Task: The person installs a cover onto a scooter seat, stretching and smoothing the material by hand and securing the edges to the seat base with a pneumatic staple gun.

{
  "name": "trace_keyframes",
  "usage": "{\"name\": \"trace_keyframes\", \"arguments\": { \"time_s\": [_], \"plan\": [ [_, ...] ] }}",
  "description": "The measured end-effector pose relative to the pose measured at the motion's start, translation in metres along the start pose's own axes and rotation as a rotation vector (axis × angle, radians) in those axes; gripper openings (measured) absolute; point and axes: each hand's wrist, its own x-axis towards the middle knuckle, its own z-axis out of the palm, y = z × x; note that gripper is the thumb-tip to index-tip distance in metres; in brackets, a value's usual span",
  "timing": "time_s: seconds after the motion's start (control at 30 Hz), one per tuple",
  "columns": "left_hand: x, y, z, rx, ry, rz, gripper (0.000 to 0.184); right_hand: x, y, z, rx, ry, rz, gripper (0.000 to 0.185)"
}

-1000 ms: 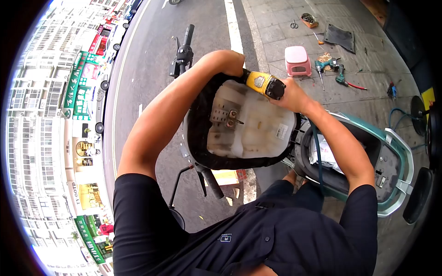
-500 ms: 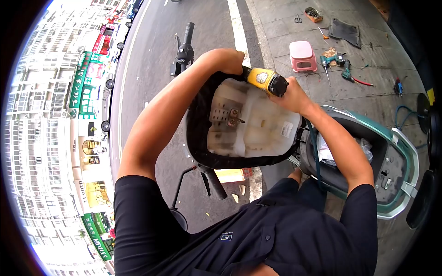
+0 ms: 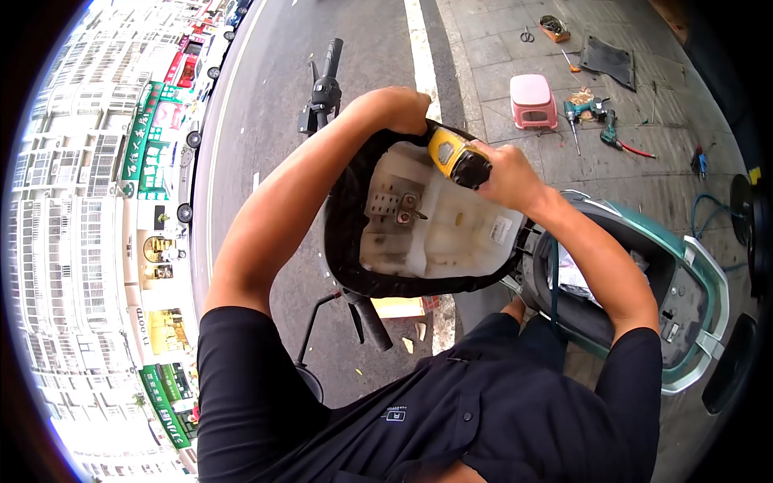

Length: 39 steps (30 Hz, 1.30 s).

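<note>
An upturned scooter seat [image 3: 451, 241] shows its stained white plastic underside, with a metal hinge bracket [image 3: 408, 211] fixed to it. Black cover material [image 3: 342, 241] wraps around its rim. At the far edge, my left hand [image 3: 409, 111] is closed over the cover; its fingertips are partly hidden. My right hand [image 3: 513, 175] grips a yellow staple gun [image 3: 448, 153], whose nose lies against or just above the rim close to my left hand. I cannot tell whether the nose touches. A blue hose [image 3: 553, 282] hangs below my right forearm.
The scooter's open green rear body [image 3: 684, 298] is on the right, and handlebar grips [image 3: 332, 56] lie to the left. On the pavement are a pink stool [image 3: 532, 101], cordless drills [image 3: 609, 129], a screwdriver [image 3: 572, 64] and a black mat [image 3: 608, 60]. A road runs alongside.
My right hand has shifted slightly left and turned the staple gun, so its black end points lower. My left hand stays at the seat's far edge.
</note>
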Motion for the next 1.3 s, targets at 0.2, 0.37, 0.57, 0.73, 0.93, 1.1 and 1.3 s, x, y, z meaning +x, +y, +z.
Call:
{"name": "trace_keyframes", "arguments": {
  "time_s": [0.2,0.37,0.57,0.73,0.93,1.1,1.3],
  "plan": [
    [-0.009,0.009,-0.005,0.131,-0.107,0.033,0.040,0.000,0.003,0.010,-0.072,-0.047,0.017,0.049],
    [-0.006,0.001,0.007,-0.063,-0.013,-0.085,0.043,-0.004,0.003,0.003,-0.056,0.053,-0.037,0.043],
    [0.001,0.000,-0.008,-0.153,-0.146,0.128,0.050,-0.027,0.039,-0.016,0.115,0.124,0.062,0.062],
    [0.040,-0.006,-0.001,-0.238,-0.257,0.221,0.038,-0.074,0.062,-0.053,0.064,0.066,0.380,0.027],
    [0.086,0.023,-0.007,-0.001,-0.228,0.296,0.033,-0.095,0.083,-0.060,0.050,-0.113,0.628,0.031],
    [0.098,0.042,0.007,0.220,-0.273,0.354,0.030,-0.093,0.086,-0.047,0.145,-0.047,0.654,0.029],
    [0.085,0.034,0.024,0.244,-0.081,0.253,0.028,-0.149,0.134,-0.038,-0.044,-0.350,1.092,0.025]
  ]
}}
